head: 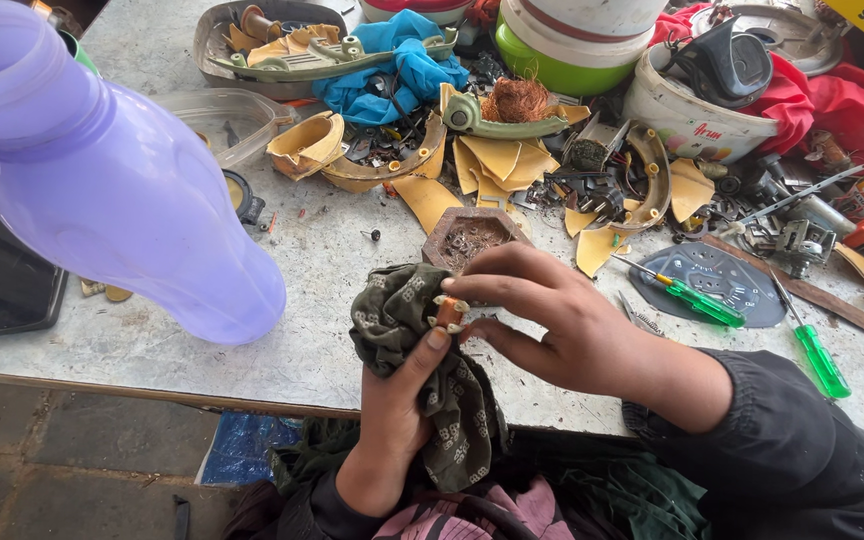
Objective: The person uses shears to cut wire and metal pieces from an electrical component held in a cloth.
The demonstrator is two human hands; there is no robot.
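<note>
A small copper-wound part (449,312) with pale ends is pinched between the fingertips of the right hand (562,320), just below the centre of the view. The left hand (397,420) is closed around a dark patterned cloth (422,360), its thumb pressed against the part from below, so that the cloth is bunched against the piece at about nine o'clock of it. Judged from this, the part is being wiped: it is lifted off the tabletop (332,350) and part of its surface is already bare, while the side toward the cloth is hidden, so how much cleaning is left cannot be told.

At twelve o'clock of the hands a small brown hexagonal dish (472,238) of tiny metal bits is seen. Toward three o'clock two green-handled screwdrivers (702,300) lie beside a grey plate (717,275). At ten o'clock a large lilac plastic bottle (102,180) fills the near view. Broken yellow casing pieces (497,160) and loose parts are strewn beyond, apparently not yet sorted.
</note>
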